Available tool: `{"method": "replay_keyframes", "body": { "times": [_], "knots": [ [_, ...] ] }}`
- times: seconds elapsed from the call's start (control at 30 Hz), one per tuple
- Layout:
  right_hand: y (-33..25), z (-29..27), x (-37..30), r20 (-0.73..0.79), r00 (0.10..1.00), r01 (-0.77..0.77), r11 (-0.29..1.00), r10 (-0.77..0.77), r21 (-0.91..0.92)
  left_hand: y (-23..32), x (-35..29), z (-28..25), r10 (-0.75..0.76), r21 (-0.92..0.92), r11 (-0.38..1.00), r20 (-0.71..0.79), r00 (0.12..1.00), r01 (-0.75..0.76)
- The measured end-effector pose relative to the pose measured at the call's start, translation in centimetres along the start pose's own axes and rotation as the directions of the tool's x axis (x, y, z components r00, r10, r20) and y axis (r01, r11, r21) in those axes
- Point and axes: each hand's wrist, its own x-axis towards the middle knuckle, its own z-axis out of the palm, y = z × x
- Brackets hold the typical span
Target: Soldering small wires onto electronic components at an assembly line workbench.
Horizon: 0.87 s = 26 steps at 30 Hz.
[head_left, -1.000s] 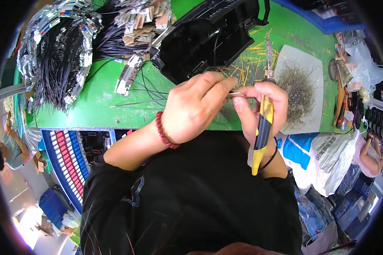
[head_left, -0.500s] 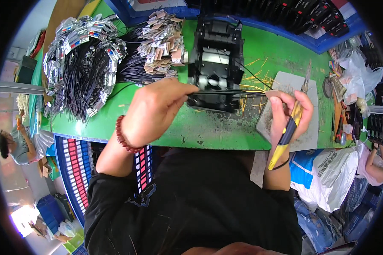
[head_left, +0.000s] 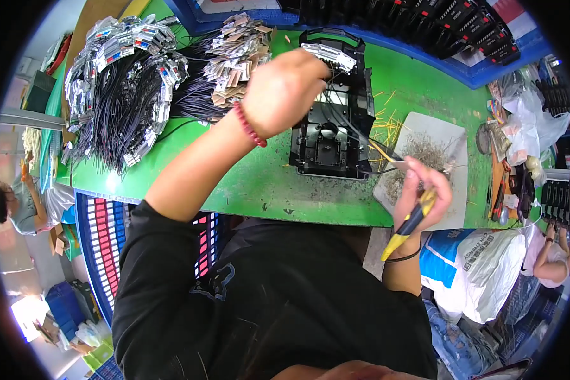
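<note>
My left hand (head_left: 287,90) is raised over the far left part of a black plastic housing (head_left: 330,168). Its fingers are pinched at the end of thin black wires (head_left: 342,117), beside a silver strip (head_left: 335,57); whether the strip is also gripped is unclear. From there the wires slant across the housing to my right hand (head_left: 428,194). Thumb and forefinger of that hand pinch a small tan tab (head_left: 401,164) at the wires' end. A tool with a yellow-and-black handle (head_left: 411,223) lies across the same palm; its tip is blurred over a pale board (head_left: 453,193).
A heap of black cables with silver ends (head_left: 123,47) and another with tan tabs (head_left: 239,54) cover the table's left. Yellow scraps (head_left: 389,126) lie right of the housing. Blue trays (head_left: 468,69) of black parts stand behind. Plastic bags (head_left: 529,123) sit far right.
My left hand has moved away and to the right, up over the housing's far part. The housing sits turned differently, with its inside showing. My right hand has come slightly lower and left.
</note>
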Motion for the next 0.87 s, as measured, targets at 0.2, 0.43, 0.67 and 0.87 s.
{"method": "replay_keyframes", "body": {
  "times": [0.2,0.43,0.67,0.87],
  "knots": [
    [-2.1,2.4,1.4,0.537,0.836,0.222,0.964,-0.112,-0.145,-0.9,0.2,-0.4,-0.428,0.241,0.902,0.601,0.675,0.358],
    [-2.9,0.1,1.0,0.347,0.936,0.006,0.987,-0.061,0.159,-3.3,-2.7,-2.2,-0.408,-0.007,0.893,0.409,0.817,0.449],
    [1.7,-1.4,-2.5,0.177,0.984,0.002,0.997,-0.016,0.076,-5.4,-20.5,-29.4,-0.518,0.031,0.854,-0.039,0.855,0.519],
    [1.6,2.8,-4.9,0.336,0.937,-0.108,0.994,0.092,0.031,1.5,-40.7,-42.4,-0.958,0.214,-0.16,-0.27,-0.099,0.964]
  ]
}}
